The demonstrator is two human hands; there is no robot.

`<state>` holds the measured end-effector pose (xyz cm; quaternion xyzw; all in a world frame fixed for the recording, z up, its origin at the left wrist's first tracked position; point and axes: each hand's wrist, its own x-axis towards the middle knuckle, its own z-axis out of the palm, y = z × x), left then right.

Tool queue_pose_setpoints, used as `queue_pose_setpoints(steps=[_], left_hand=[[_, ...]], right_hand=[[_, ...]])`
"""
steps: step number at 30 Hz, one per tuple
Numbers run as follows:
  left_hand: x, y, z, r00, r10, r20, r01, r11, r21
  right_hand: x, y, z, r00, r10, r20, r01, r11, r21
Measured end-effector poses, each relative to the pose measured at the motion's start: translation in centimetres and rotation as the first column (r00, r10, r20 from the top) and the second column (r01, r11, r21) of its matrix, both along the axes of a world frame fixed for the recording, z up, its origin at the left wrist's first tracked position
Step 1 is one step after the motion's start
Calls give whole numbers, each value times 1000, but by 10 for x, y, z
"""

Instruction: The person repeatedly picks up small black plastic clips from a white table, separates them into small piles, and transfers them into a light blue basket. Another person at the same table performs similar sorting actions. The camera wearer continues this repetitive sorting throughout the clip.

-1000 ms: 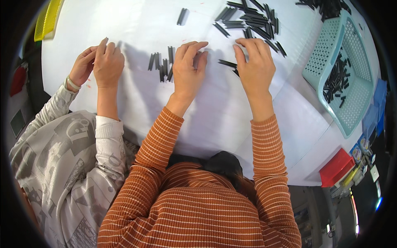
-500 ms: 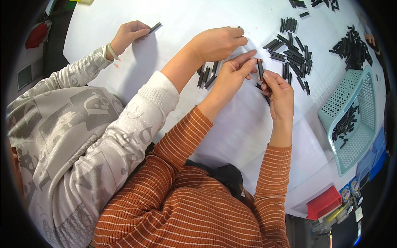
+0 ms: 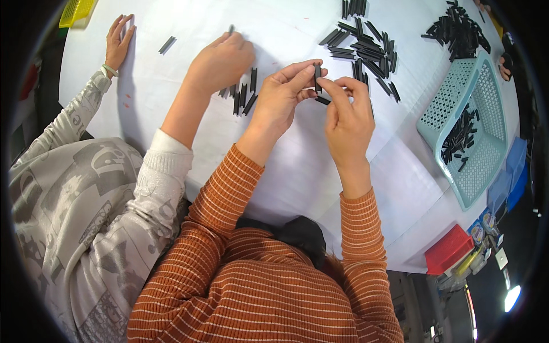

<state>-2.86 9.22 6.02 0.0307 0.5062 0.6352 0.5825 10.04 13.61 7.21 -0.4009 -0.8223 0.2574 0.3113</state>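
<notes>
My left hand (image 3: 281, 98) and my right hand (image 3: 347, 117) are raised over the white table (image 3: 297, 166) and meet at a short black strip (image 3: 317, 73), pinched upright between the fingers of both. A second black strip (image 3: 323, 100) shows just under my right fingers. Left of my left hand lies a small row of black strips (image 3: 243, 96). A loose heap of the same strips (image 3: 366, 48) lies beyond my hands.
A co-worker in a grey patterned top sits at my left; one of their hands (image 3: 220, 62) rests by the small row, the other hand (image 3: 118, 43) lies flat at the far left. A pale green basket (image 3: 463, 123) holds more strips at the right. Another heap (image 3: 457, 28) lies far right.
My hands have lifted off the table and come together around one strip. The co-worker's near hand has drawn back to the left of the row; the view has shifted.
</notes>
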Motion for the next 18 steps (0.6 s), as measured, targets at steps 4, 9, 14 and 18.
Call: queue_pose_setpoints(steps=[4,9,14,18], left_hand=[[-5,-5,-4,1000,8,1,-8,999,-53],[-9,-7,-1,973,-89,-211,63,990,-125],[-11,-13,-6,938,-151,-312,115,985,-132],[-10,-17,3,969,-108,-222,94,993,-71]], right_hand=[[4,15,-8,999,-33,-20,33,999,-11],[1,58,-24,994,-67,84,54,988,148],[-7,73,-33,987,35,157,-75,963,257],[-5,54,-19,999,4,42,-3,1000,-22]])
